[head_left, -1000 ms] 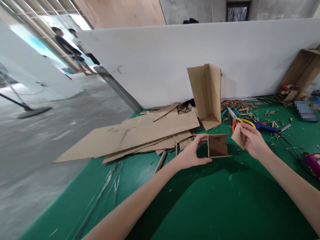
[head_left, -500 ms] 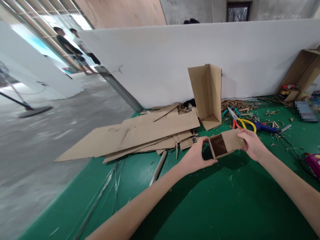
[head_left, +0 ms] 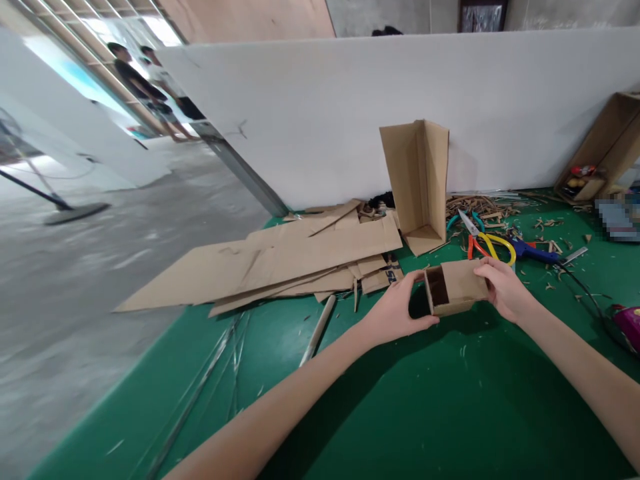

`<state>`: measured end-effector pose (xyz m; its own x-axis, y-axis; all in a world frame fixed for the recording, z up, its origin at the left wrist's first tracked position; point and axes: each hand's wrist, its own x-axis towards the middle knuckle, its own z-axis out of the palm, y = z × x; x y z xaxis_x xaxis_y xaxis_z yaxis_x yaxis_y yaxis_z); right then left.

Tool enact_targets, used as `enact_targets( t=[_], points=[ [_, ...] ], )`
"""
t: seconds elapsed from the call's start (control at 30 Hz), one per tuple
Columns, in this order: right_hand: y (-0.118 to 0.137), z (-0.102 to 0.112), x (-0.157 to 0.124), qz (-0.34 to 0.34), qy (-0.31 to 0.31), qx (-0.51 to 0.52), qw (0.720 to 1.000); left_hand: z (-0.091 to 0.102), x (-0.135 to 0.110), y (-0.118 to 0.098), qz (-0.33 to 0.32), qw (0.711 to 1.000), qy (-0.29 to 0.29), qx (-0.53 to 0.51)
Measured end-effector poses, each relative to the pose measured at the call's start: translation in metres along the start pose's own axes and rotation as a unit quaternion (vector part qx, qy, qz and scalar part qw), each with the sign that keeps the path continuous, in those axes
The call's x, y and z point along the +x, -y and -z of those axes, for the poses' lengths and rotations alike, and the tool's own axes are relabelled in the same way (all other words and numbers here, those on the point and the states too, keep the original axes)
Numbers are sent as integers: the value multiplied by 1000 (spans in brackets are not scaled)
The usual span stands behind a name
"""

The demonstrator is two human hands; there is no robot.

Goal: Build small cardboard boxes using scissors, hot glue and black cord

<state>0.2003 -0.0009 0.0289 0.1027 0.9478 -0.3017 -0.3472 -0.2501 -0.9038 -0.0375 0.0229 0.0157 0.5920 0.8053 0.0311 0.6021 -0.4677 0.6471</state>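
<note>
A small cardboard box (head_left: 457, 290) is held just above the green table between my two hands. My left hand (head_left: 400, 308) grips its left end, thumb at the lower edge and fingers at the upper edge. My right hand (head_left: 504, 288) pinches the right end, where a flat cardboard panel (head_left: 463, 279) covers much of the top. A dark opening shows at the left of that panel. Behind the box stand yellow-handled scissors (head_left: 493, 245) and a blue glue gun (head_left: 535, 251). The underside of the box is hidden.
Cardboard sheets (head_left: 270, 263) lie stacked at the left on the green table (head_left: 400, 413). A folded cardboard piece (head_left: 423, 187) stands against the white partition (head_left: 300, 113). Scraps (head_left: 480, 207) are heaped beside it. An open cardboard box (head_left: 607, 147) leans at the right. Two people (head_left: 145, 83) stand far left.
The panel covers more of the box's opening, having moved left over it. Both hands keep their hold, and the view has shifted slightly.
</note>
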Motion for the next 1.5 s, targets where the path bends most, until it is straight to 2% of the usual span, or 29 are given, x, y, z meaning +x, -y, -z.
enact_targets(
  t=[0.1,0.27,0.43,0.63,0.8,1.07,1.23,1.5],
  points=[
    [1,0,0,8,-6,12,1000,-1,-1,0,-16,1000,-2,-21],
    [0,-3,-1,1,-10,8,1000,-4,2,-3,-43,991,-62,-114],
    [-6,-6,-1,20,-30,44,998,-5,5,-11,-42,992,-67,-94],
    [-14,-9,-1,6,-13,57,998,-3,6,-13,-31,990,-91,-105],
    [-11,-11,-4,-8,-28,54,998,2,6,-17,-33,991,-64,-111],
    [-16,-8,-1,-14,-16,62,998,13,9,-33,-20,994,-28,-104],
    [-17,-8,-1,-12,-6,66,998,17,11,-31,-7,996,7,-92],
    [-18,-7,0,-9,0,91,996,16,14,-26,-35,995,6,-98]
  ],
)
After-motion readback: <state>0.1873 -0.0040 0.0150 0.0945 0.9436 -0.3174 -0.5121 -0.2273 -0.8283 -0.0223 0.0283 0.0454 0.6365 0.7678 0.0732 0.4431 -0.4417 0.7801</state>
